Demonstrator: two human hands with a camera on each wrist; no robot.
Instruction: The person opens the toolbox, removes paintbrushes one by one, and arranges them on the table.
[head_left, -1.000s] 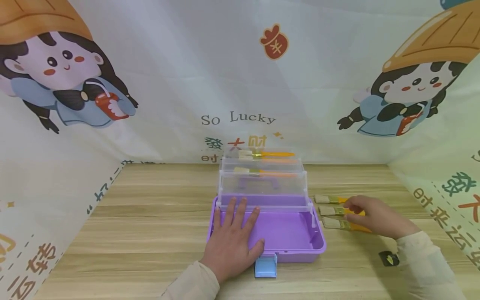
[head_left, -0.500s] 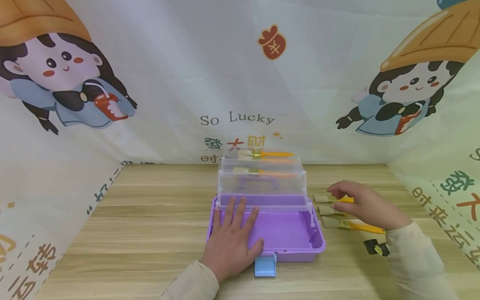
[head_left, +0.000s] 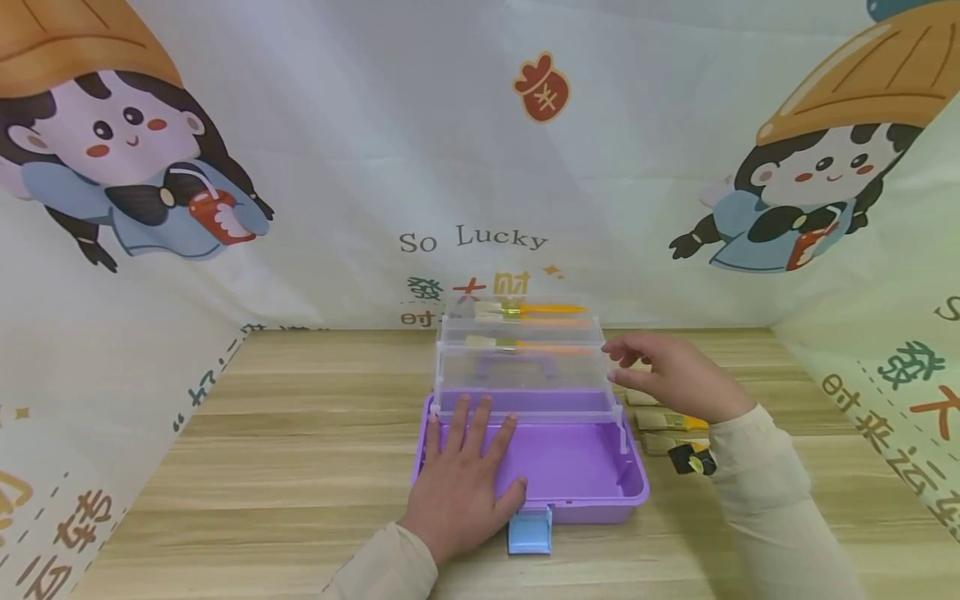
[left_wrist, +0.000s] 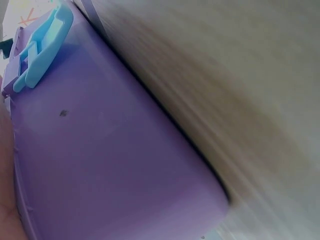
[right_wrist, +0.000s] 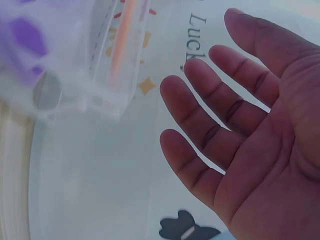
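Left hand (head_left: 463, 487) spread, gripping nothing, on purple plastic box (head_left: 576, 464), lower centre
We hold our right hand (head_left: 677, 375) half-open, empty, near clear plastic trays (head_left: 525, 383), right of centre.

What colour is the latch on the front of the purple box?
The latch is light blue; it shows best in the left wrist view.

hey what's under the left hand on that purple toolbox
The purple toolbox, its near rim and floor showing beside the left hand; whatever palm and fingers cover is hidden.
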